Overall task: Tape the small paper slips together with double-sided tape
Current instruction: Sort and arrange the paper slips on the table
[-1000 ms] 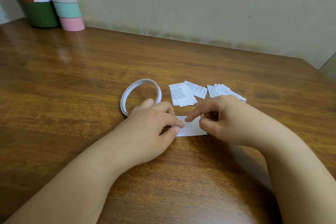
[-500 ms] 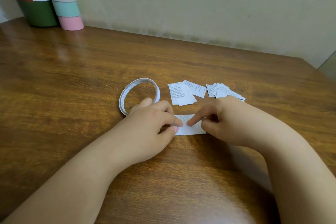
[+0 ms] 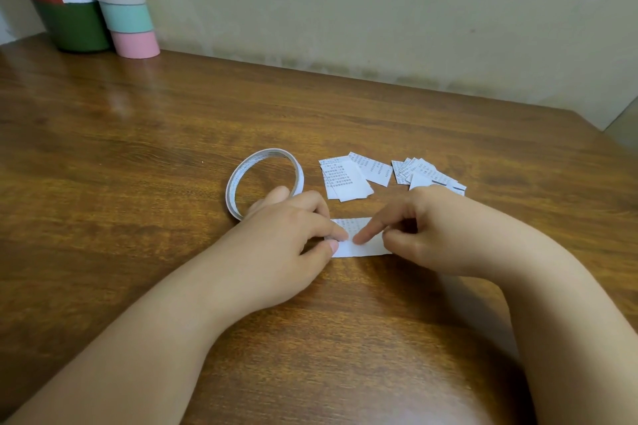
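A small white printed paper slip (image 3: 364, 249) lies flat on the wooden table (image 3: 138, 134) between my hands. My left hand (image 3: 290, 238) pinches the slip's left edge with thumb and index fingertip. My right hand (image 3: 431, 228) presses its straight index fingertip onto the middle of the slip, with its thumb at the slip's right edge and its other fingers curled. The thin white roll of double-sided tape (image 3: 232, 187) lies flat just behind my left hand. A small stack of slips (image 3: 347, 179) and a fanned pile of slips (image 3: 419, 171) lie behind my hands.
A dark green canister (image 3: 74, 24) with a red and white label and a stack of pastel tape rolls (image 3: 127, 17) stand at the back left against the wall. The table's right corner (image 3: 600, 129) lies at the far right.
My right index fingertip has slid leftward along the slip toward my left fingertips. My left hand has kept hold of the slip's left edge.
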A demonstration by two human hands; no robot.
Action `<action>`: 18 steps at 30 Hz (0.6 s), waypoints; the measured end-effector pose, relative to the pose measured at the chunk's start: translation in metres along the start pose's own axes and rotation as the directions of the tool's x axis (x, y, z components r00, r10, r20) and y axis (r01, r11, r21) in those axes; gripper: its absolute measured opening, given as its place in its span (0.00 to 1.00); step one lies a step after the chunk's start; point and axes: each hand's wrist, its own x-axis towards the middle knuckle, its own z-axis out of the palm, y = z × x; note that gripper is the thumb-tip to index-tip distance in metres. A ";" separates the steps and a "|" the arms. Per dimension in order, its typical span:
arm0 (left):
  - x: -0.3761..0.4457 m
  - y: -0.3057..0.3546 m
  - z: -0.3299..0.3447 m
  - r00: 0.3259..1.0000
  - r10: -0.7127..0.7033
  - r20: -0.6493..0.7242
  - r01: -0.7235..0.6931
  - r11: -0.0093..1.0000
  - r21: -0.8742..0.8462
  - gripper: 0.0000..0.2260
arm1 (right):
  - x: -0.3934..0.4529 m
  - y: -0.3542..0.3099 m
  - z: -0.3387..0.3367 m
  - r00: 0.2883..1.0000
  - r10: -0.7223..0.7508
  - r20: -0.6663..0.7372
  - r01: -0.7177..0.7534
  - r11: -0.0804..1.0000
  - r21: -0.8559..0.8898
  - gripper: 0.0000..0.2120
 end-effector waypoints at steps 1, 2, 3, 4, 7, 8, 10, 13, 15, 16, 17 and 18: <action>0.000 0.000 -0.001 1.000 -0.004 0.010 0.004 1.000 -0.003 0.13 | 0.000 0.000 -0.001 1.000 0.026 0.018 -0.026 1.000 0.006 0.18; -0.001 -0.001 -0.002 1.000 -0.009 0.023 0.009 1.000 -0.010 0.14 | 0.000 0.002 -0.002 0.998 0.051 0.042 -0.051 0.999 0.011 0.18; -0.001 -0.002 -0.003 0.999 -0.017 0.042 0.018 1.000 -0.021 0.14 | 0.001 0.004 -0.003 0.995 0.071 0.064 -0.072 0.997 0.011 0.19; -0.002 -0.002 -0.005 0.998 -0.026 0.063 0.029 0.999 -0.034 0.15 | 0.002 0.006 -0.004 0.993 0.085 0.083 -0.086 0.996 0.009 0.19; -0.003 -0.004 -0.009 0.994 -0.037 0.100 0.044 0.997 -0.064 0.15 | 0.003 0.013 -0.004 0.988 0.096 0.124 -0.100 0.995 0.024 0.20; -0.003 -0.004 -0.009 0.994 -0.036 0.104 0.043 0.997 -0.066 0.15 | 0.003 0.014 -0.004 0.986 0.097 0.136 -0.102 0.994 0.030 0.20; -0.003 -0.005 -0.009 0.994 -0.032 0.108 0.039 0.997 -0.064 0.15 | 0.003 0.015 -0.004 0.982 0.100 0.160 -0.108 0.993 0.042 0.21; -0.004 -0.008 -0.010 0.994 -0.056 0.096 0.063 0.995 -0.077 0.14 | 0.004 0.018 -0.006 0.977 0.111 0.180 -0.122 0.991 0.056 0.20; -0.005 -0.010 -0.011 0.994 -0.074 0.075 0.080 0.993 -0.083 0.13 | 0.004 0.021 -0.008 0.975 0.104 0.199 -0.122 0.989 0.081 0.19; -0.005 -0.010 -0.011 0.995 -0.073 0.073 0.079 0.994 -0.078 0.14 | 0.004 0.023 -0.009 0.973 0.097 0.210 -0.119 0.988 0.098 0.19; -0.005 -0.010 -0.010 0.995 -0.071 0.074 0.076 0.994 -0.072 0.14 | 0.004 0.026 -0.010 0.973 0.092 0.214 -0.118 0.987 0.111 0.18; -0.004 -0.010 -0.009 0.995 -0.072 0.075 0.077 0.995 -0.069 0.14 | 0.003 0.029 -0.011 0.973 0.091 0.211 -0.118 0.986 0.121 0.17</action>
